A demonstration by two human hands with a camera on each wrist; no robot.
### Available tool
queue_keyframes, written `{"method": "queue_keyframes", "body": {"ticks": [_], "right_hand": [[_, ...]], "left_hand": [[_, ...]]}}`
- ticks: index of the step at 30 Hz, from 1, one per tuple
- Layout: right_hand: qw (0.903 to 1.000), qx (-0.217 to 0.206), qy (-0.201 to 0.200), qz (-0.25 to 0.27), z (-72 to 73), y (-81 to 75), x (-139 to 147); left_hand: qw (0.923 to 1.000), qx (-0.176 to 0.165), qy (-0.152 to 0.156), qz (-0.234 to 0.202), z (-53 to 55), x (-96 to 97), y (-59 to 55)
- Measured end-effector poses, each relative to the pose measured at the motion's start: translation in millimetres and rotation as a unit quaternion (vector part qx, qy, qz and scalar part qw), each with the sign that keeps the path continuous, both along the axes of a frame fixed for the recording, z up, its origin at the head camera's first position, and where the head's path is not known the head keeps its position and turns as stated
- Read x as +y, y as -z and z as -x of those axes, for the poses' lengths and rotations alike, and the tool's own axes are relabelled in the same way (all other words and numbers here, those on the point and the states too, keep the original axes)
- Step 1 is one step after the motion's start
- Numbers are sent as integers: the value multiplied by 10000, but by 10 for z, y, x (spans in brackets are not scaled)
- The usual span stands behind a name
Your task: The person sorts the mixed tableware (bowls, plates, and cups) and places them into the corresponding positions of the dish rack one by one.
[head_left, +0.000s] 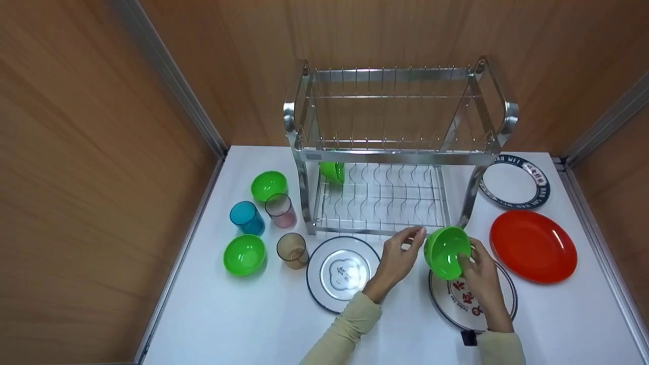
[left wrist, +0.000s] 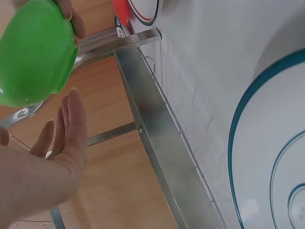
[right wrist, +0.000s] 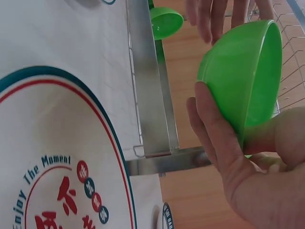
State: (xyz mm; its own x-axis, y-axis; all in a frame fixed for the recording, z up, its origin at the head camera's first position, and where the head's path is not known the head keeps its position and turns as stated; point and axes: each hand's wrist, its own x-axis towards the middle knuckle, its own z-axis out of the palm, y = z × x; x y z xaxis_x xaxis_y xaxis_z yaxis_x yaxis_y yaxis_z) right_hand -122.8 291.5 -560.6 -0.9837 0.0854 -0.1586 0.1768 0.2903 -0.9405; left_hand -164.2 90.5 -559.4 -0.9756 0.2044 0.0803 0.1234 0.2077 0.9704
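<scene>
A green bowl (head_left: 447, 252) is held up in my right hand (head_left: 481, 276), thumb inside the rim and fingers against the outside. In the right wrist view the same bowl (right wrist: 243, 71) is tipped on its side. Just left of it my left hand (head_left: 403, 253) hovers apart from the bowl, its fingers loosely bent and holding nothing. Under the right hand lies a white plate (head_left: 499, 299) with red print. Behind both hands stands a two-tier metal dish rack (head_left: 395, 157); another green bowl (head_left: 332, 172) leans at the left of its lower tier.
Left of the rack are two green bowls (head_left: 244, 255), a blue cup (head_left: 247, 218), a pink cup (head_left: 281, 210) and a brown cup (head_left: 292, 250). A white plate (head_left: 324, 289) lies in front of the rack. To the right are a red plate (head_left: 532, 247) and a blue-rimmed plate (head_left: 508, 182).
</scene>
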Motion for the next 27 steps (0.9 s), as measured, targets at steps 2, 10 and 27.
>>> {"method": "queue_keyframes", "body": {"ticks": [2, 10, 27], "right_hand": [[10000, 60, -45, -6, 100, -43, -44], [9989, 395, -112, -227, 221, -89, -161], [9958, 721, -280, -497, 131, 23, -228]], "left_hand": [[9996, -47, 280, 31, 87, 4, -41], [9929, -324, 1142, 2, 210, 18, -97], [9946, -170, 975, -322, 59, 23, -7]]}}
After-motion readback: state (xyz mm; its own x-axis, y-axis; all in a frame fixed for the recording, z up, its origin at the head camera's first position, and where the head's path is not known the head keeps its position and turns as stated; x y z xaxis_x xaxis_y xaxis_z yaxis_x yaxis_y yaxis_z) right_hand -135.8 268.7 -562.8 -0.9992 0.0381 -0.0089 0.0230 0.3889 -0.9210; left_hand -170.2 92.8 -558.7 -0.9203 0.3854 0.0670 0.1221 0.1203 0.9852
